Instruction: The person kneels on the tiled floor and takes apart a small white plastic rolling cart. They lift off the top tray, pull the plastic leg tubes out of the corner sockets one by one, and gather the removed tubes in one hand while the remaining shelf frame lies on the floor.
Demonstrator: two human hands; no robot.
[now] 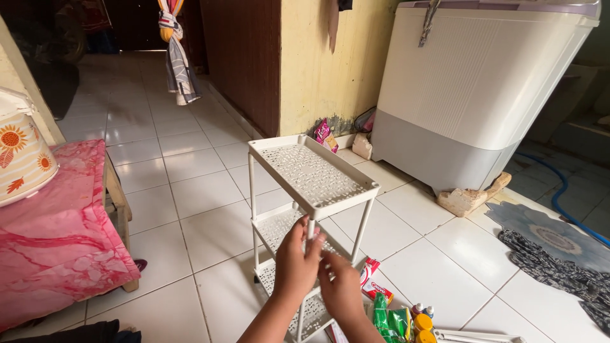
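Both hands are closest: the left hand (295, 263) grips a thin front leg of the white rack (311, 174) on the floor, and the right hand (340, 292) pinches beside it. One hard push could tip the light rack.

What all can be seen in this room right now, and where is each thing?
shelf rack: one, white, three perforated tiers, centre of the tiled floor
washing machine: one, white and grey, upper right by the yellow wall
low table: one, wooden, under a pink cloth, left
patterned container: one, cream with orange flowers, on that table
packets and bottles: several, red, green, yellow, on the floor right of the rack
dark patterned cloth: one, on the floor, far right
blue hose: one, right edge
left hand: on the rack's near front post
right hand: beside that post, lower
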